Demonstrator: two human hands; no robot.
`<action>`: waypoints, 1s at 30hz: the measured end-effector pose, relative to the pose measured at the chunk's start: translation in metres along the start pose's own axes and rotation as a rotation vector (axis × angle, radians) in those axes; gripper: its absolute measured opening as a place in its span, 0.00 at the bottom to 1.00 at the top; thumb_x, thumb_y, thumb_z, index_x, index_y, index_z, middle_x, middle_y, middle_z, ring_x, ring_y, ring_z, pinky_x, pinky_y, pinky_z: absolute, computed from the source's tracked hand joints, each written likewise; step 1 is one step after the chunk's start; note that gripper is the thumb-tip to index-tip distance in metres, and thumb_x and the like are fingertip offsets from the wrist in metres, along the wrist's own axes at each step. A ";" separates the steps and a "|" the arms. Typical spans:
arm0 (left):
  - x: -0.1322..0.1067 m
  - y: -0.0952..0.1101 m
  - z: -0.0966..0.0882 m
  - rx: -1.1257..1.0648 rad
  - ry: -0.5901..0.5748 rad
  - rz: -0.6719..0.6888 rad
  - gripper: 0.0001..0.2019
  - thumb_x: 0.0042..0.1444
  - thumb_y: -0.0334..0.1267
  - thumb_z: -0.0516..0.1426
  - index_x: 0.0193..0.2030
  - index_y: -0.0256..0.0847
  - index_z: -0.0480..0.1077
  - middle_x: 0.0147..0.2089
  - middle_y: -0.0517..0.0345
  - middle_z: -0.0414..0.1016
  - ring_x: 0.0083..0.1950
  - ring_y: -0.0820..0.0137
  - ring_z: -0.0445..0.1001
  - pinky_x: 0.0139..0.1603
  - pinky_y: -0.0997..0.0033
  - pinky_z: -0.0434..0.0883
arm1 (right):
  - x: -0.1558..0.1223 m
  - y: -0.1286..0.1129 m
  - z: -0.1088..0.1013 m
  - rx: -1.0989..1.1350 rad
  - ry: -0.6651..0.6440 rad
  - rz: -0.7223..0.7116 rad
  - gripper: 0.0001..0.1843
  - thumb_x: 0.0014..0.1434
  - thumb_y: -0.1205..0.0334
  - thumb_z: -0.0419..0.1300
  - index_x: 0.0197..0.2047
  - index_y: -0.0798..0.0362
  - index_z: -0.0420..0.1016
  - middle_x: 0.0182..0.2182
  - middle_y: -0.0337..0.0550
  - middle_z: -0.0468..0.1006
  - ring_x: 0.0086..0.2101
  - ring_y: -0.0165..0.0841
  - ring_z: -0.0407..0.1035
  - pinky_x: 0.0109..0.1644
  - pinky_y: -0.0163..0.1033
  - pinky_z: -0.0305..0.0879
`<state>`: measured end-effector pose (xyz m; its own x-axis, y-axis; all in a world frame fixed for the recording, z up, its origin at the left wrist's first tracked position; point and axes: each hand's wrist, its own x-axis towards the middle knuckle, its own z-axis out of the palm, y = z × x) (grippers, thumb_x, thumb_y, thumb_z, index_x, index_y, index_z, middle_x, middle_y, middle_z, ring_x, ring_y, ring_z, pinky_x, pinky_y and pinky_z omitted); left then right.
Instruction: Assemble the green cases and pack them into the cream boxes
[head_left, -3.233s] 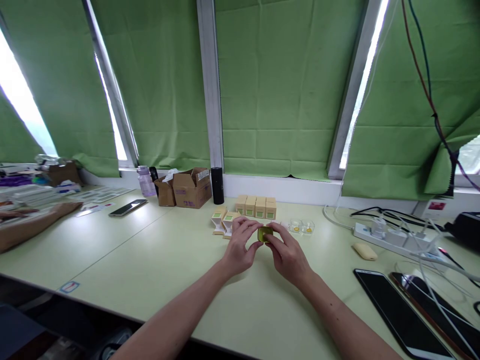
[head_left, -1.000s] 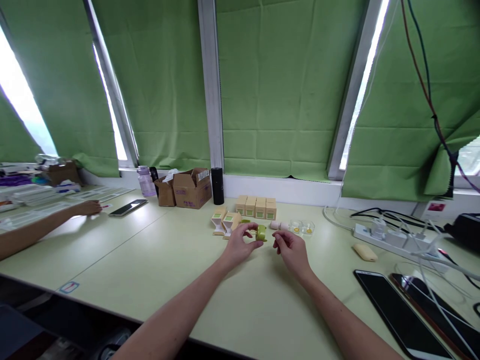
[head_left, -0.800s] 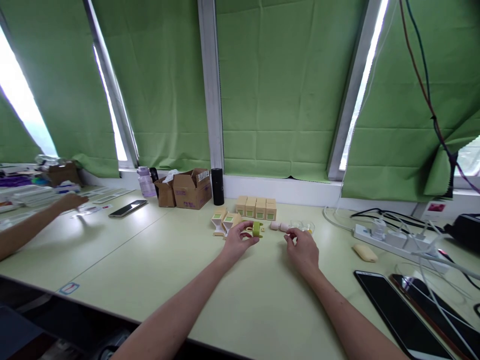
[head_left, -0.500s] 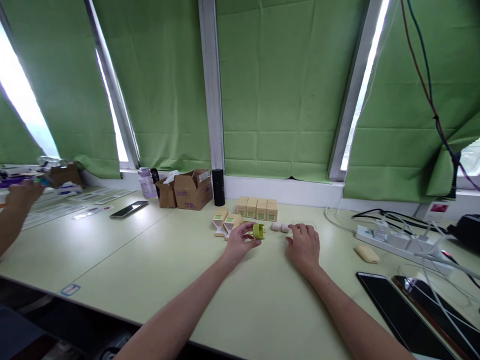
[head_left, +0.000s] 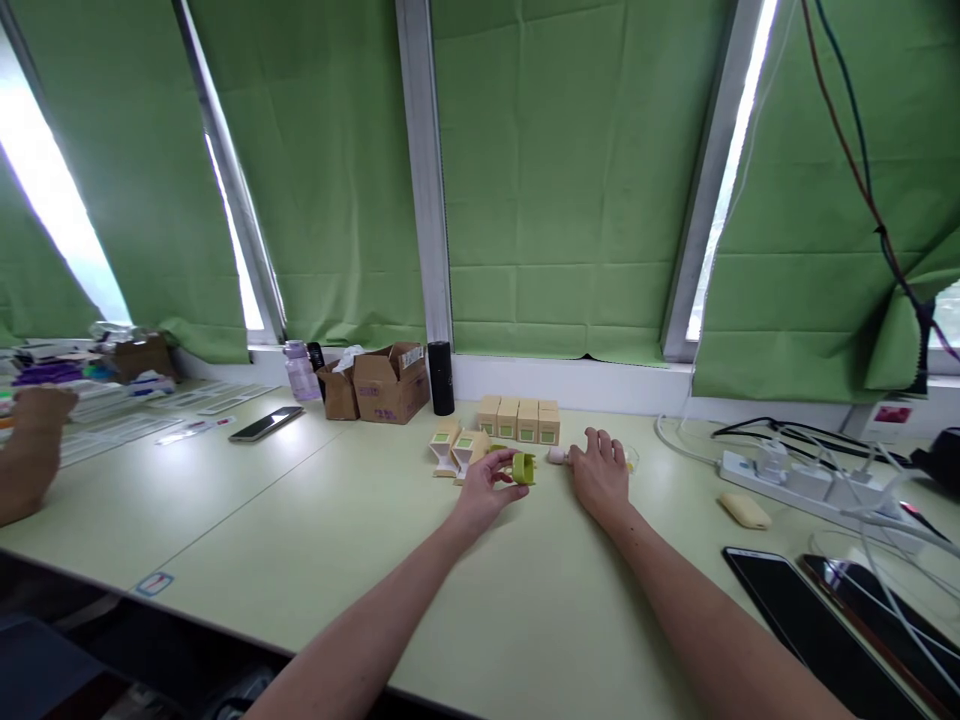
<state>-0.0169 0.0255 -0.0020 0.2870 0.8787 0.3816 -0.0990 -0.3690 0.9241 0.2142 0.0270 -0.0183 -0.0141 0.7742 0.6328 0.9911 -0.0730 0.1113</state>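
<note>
My left hand pinches a small yellow-green plastic cup-shaped piece between thumb and fingers, just above the table. Two small cardboard boxes with open flaps stand right behind that hand. Another bit of yellow-green shows beside them, partly covered. Over on the right, my right hand is low at the tabletop, its fingers apart. Its thumb side meets a small pale pink rounded piece; a second one there is mostly hidden. Part of a clear round item shows beyond the right hand.
Closed small cardboard boxes stand in a row behind my hands. Farther left are a black cylinder, brown cartons and a phone. A power strip, cables and dark devices lie right. Another person's arm reaches in far left.
My right hand has shifted left onto the pale pink pieces, covering most of one. The yellow-green piece in my left hand has turned slightly. The other person's arm has drawn back left.
</note>
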 end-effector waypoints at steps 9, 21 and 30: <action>0.004 -0.003 -0.002 0.051 0.057 0.029 0.27 0.43 0.33 0.72 0.53 0.37 0.76 0.52 0.47 0.82 0.50 0.60 0.80 0.55 0.57 0.75 | -0.015 -0.012 -0.012 0.588 0.170 0.274 0.15 0.67 0.57 0.56 0.49 0.54 0.79 0.53 0.58 0.75 0.56 0.53 0.59 0.59 0.57 0.53; 0.008 -0.008 -0.007 0.102 0.116 0.113 0.25 0.44 0.31 0.70 0.53 0.40 0.79 0.55 0.47 0.81 0.53 0.59 0.79 0.57 0.57 0.75 | -0.033 -0.048 -0.057 2.130 -0.195 0.801 0.24 0.41 0.43 0.77 0.36 0.50 0.83 0.40 0.47 0.84 0.37 0.38 0.72 0.34 0.39 0.66; 0.005 0.000 -0.005 0.092 0.073 0.103 0.26 0.45 0.30 0.70 0.54 0.39 0.79 0.56 0.47 0.81 0.55 0.57 0.79 0.56 0.57 0.75 | -0.036 -0.041 -0.081 2.192 -0.184 0.659 0.29 0.40 0.53 0.81 0.44 0.48 0.80 0.39 0.43 0.83 0.40 0.37 0.74 0.38 0.38 0.72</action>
<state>-0.0202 0.0317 -0.0002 0.2099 0.8531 0.4776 -0.0358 -0.4815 0.8757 0.1631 -0.0485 0.0168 0.1429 0.9778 0.1536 -0.5530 0.2076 -0.8069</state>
